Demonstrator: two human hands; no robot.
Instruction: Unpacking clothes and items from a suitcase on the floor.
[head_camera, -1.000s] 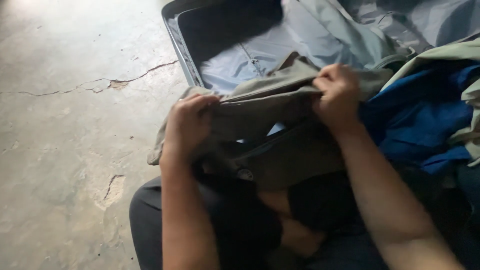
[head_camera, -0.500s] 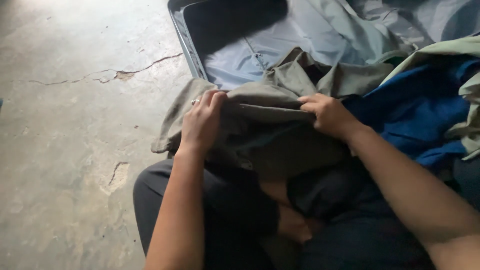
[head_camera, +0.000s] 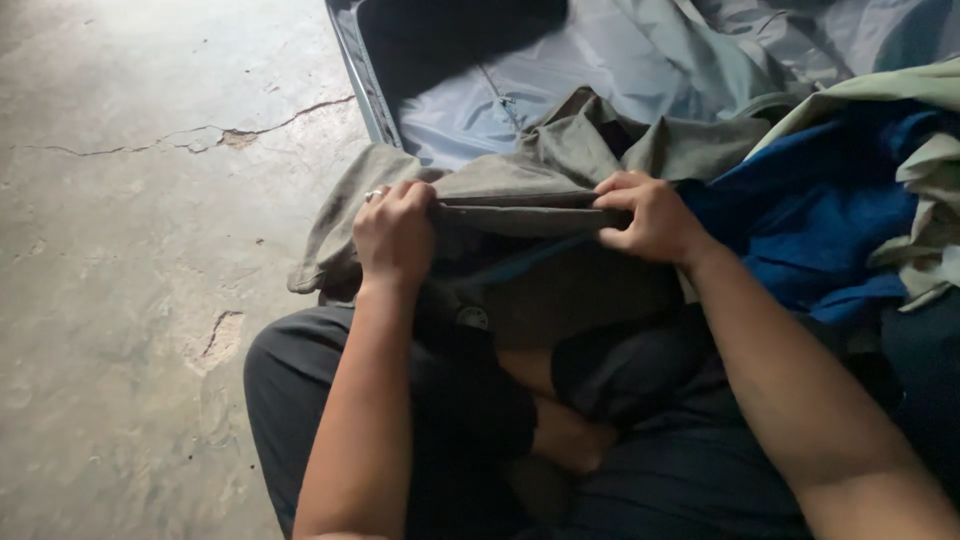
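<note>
Both hands slid apart along fold since earlier. Left hand (head_camera: 395, 232) and right hand (head_camera: 650, 215) each pinch olive shirt (head_camera: 560, 170) edge, over lap, just before open suitcase (head_camera: 450, 110); blue cloth (head_camera: 810, 220) right.

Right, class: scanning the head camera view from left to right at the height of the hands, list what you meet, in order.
Cracked concrete floor → left hand → folded olive-grey garment → right hand → blue cloth → pale green cloth at the right edge.
</note>
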